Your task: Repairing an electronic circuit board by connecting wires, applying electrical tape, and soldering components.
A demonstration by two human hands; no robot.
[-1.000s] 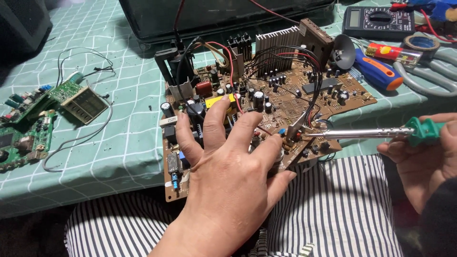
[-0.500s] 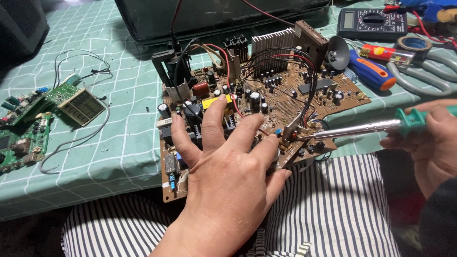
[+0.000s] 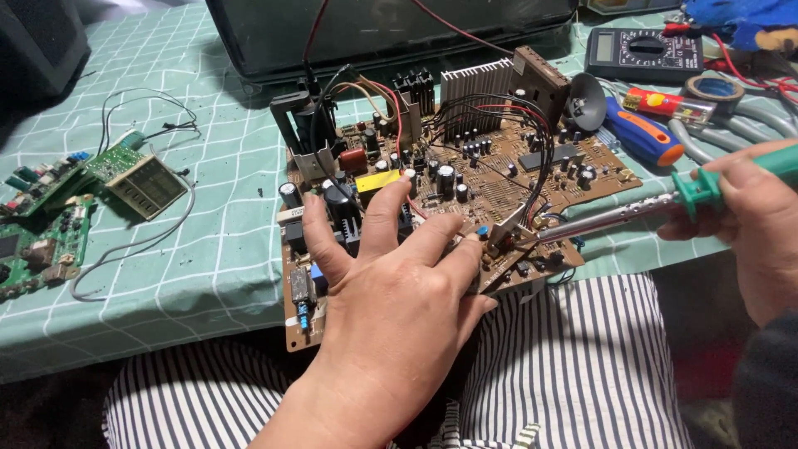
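A large brown circuit board with capacitors, a finned heat sink and bundled wires lies half on the table, its near edge over my striped lap. My left hand lies flat on the board's near part, fingers spread, holding it down. My right hand grips the green handle of a soldering iron. The iron's metal shaft points left, and its tip touches the board near my left fingertips.
A green checked cloth covers the table. Small green circuit boards with loose wires lie at the left. A dark television casing stands behind. A multimeter, an orange-and-blue screwdriver, a tape roll and pliers sit at the right.
The soldering iron's tip has stayed at the same spot on the board. My left hand still presses the board, and the view has shifted slightly.
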